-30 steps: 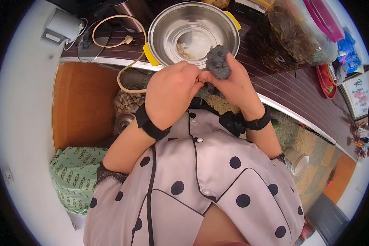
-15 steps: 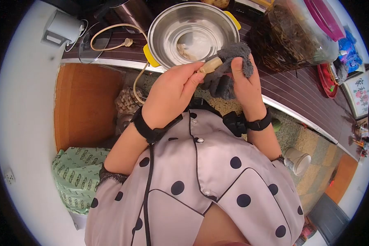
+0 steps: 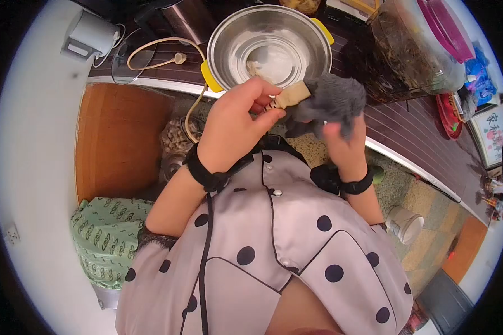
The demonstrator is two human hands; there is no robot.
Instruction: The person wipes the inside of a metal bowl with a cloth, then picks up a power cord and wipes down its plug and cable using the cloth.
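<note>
My left hand [image 3: 232, 131] pinches a beige power cord connector [image 3: 293, 95] by its ribbed neck, with the broad end pointing up and right. Around a fuzzy grey cloth [image 3: 338, 100] my right hand [image 3: 347, 148] is closed, its fingers partly covered and a little smeared by motion. The cloth lies right at the connector's end; whether they touch I cannot tell. Just beyond both hands stands a stainless steel pot [image 3: 271, 47] with yellow handles and a small brownish patch on its bottom.
On the dark striped counter [image 3: 394, 120] lie a beige plug and cord [image 3: 179, 58] and a glass lid [image 3: 131, 64]. A large clear jar [image 3: 413, 56] with dark contents and a pink lid stands at right. Below are a wooden panel [image 3: 117, 145] and a white bucket [image 3: 406, 224].
The grey cloth and my right hand have shifted right and slightly down, baring more of the connector. My left hand keeps its hold. The view has moved slightly.
</note>
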